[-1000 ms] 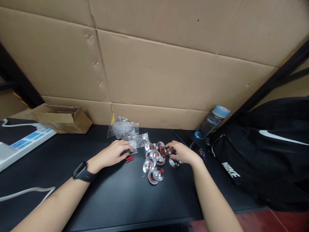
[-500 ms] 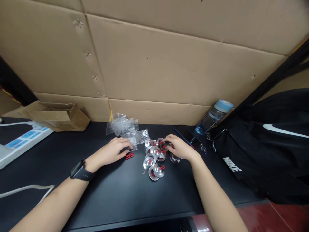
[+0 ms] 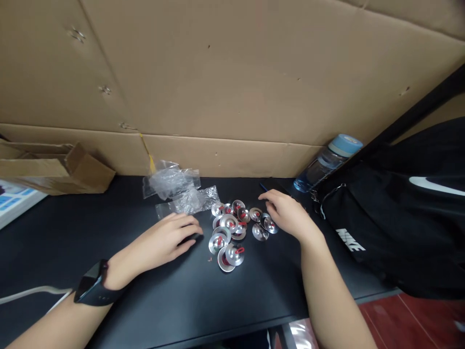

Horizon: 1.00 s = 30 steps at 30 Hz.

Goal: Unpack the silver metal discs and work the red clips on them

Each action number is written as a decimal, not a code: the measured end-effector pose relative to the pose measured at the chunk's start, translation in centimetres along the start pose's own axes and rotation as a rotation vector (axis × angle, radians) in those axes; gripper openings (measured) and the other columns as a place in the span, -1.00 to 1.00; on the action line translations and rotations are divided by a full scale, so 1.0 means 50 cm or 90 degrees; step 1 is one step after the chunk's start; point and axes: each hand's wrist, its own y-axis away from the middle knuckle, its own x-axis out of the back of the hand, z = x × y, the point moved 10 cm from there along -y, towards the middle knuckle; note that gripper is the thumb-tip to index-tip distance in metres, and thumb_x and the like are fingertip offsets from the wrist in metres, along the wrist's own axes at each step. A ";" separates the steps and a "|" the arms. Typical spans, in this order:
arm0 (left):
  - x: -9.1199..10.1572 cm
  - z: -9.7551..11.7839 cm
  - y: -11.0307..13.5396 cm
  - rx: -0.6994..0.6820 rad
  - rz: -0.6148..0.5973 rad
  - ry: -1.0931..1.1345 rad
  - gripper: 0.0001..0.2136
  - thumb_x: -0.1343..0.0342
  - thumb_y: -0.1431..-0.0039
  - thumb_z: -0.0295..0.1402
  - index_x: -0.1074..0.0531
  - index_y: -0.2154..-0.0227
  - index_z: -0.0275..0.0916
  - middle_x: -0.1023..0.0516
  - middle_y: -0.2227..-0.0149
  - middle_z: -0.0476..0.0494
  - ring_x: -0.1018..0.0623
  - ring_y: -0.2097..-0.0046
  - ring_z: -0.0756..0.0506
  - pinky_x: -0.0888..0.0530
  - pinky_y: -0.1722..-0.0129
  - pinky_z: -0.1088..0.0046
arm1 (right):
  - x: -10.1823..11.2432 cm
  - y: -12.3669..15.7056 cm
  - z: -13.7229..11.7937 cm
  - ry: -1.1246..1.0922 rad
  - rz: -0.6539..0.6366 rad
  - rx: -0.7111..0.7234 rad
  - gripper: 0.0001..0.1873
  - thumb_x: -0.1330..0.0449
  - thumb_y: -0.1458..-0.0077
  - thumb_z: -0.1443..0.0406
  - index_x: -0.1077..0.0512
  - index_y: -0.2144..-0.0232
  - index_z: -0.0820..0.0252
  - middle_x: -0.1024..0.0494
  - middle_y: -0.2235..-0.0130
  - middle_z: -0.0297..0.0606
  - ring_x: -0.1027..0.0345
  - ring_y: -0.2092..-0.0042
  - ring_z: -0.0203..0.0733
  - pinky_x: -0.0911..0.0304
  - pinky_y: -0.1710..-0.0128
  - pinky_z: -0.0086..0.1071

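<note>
My left hand (image 3: 174, 235) rests palm down on the black table, fingers apart and slightly curled, holding nothing that shows. Just beyond it lie crumpled clear plastic bags (image 3: 194, 199). To its right is a loose pile of silver finger cymbals (image 3: 229, 223) with red cord loops, some overlapping. My right hand (image 3: 285, 211) hovers at the right side, fingers spread, beside a smaller group of cymbals (image 3: 260, 232). Nothing shows in its grasp, though the far side of its fingers is partly hidden.
A cardboard wall stands behind the black table (image 3: 189, 300). An open cardboard box (image 3: 87, 169) and part of a white power strip (image 3: 22, 203) are at left. A blue-lidded bottle (image 3: 327, 162) leans at back right, beside a black backpack (image 3: 410, 232). A white cable (image 3: 36, 291) runs at left.
My right hand has drawn away rightward from the pile, uncovering several cymbals. The red cords beside my left hand are out of sight; that hand lies nearer the cymbals. The camera view has shifted.
</note>
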 end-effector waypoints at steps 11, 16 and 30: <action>0.001 -0.038 0.004 0.063 0.020 -0.074 -0.86 -0.10 -0.38 -0.29 -0.53 0.26 -0.13 -0.50 0.22 -0.13 -0.47 0.17 -0.16 -0.39 0.12 0.26 | 0.185 0.075 0.156 0.043 0.324 -0.102 -0.54 0.01 -0.24 0.42 -0.48 -0.09 0.04 -0.46 -0.15 -0.09 -0.36 -0.20 0.13 -0.28 -0.24 0.06; -0.006 -0.044 0.005 0.066 0.009 -0.073 -0.87 -0.08 -0.39 -0.34 -0.52 0.26 -0.13 -0.50 0.21 -0.12 -0.46 0.16 -0.16 -0.37 0.11 0.26 | 0.140 0.068 0.227 0.037 0.233 -0.131 -0.62 -0.03 -0.27 0.31 -0.49 -0.06 0.11 -0.52 -0.07 -0.03 -0.43 -0.14 0.14 -0.32 -0.21 0.07; -0.017 -0.041 0.002 0.054 -0.007 -0.046 -0.88 -0.06 -0.38 -0.42 -0.46 0.29 -0.18 -0.52 0.22 -0.13 -0.45 0.16 -0.17 -0.34 0.11 0.28 | -0.030 0.031 0.295 -0.007 -0.065 -0.204 -0.41 -0.27 -0.19 0.13 -0.39 -0.22 0.22 -0.46 -0.19 0.08 -0.42 -0.18 0.10 -0.30 -0.20 -0.10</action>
